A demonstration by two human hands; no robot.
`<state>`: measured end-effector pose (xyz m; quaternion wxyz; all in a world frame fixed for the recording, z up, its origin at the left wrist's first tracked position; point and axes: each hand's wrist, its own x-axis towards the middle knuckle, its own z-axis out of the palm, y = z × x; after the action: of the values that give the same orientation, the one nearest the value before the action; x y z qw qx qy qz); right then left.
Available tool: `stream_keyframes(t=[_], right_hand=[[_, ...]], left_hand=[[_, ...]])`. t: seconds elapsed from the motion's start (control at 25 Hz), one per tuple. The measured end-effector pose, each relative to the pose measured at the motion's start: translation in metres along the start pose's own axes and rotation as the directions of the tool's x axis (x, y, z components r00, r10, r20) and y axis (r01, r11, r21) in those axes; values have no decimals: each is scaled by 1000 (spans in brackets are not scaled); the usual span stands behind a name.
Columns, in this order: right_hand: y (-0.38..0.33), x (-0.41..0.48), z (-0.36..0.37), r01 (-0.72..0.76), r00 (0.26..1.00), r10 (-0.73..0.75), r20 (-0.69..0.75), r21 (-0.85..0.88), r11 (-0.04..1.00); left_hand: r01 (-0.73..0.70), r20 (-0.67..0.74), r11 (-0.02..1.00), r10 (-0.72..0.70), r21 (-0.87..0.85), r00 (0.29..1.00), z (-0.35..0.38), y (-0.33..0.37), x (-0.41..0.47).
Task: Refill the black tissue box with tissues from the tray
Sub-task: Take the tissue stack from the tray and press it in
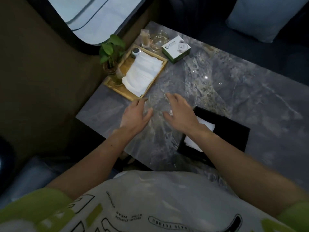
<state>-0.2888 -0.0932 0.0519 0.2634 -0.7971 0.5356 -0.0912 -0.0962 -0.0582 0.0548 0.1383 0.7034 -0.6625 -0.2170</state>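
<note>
A wooden tray (128, 95) at the table's far left corner holds a stack of white tissues (142, 73). The black tissue box (229, 129) lies open near the front right, with white tissue (206, 125) inside it, partly hidden by my right forearm. My left hand (136, 113) hovers over the marble table just in front of the tray's near corner, fingers apart and empty. A little to the right, my right hand (181, 112) is spread above the table beside the box's left edge, holding nothing.
In the tray stand a potted green plant (111, 54) and a small round grey object (136, 51). Behind the tray are a glass ashtray (158, 41), a clear holder (145, 38) and a green-white box (176, 48). A dark sofa with a pale cushion (265, 17) borders the grey marble table (234, 84).
</note>
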Motion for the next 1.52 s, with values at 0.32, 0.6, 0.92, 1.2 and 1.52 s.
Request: stream_keyframes(t=[0.32,0.6,0.92,1.2,1.52], right_hand=[[-45,103,15,-189,981,191,-28,77,979],[-57,173,31,-422,905,424,33,200,884],[-48,220,43,-509,860,499,106,137,849],[-34,229,58,-504,859,491,146,73,860],[-23,234,64,-499,865,484,136,127,857]], left_hand=[[32,119,991,-16,-131,993,-15,-52,104],[103,284,993,-84,-56,955,-6,-75,182],[360,377,933,-334,3,864,3,-84,238],[514,352,855,-463,-65,814,15,-81,268],[540,319,825,-473,-167,821,7,-86,281]])
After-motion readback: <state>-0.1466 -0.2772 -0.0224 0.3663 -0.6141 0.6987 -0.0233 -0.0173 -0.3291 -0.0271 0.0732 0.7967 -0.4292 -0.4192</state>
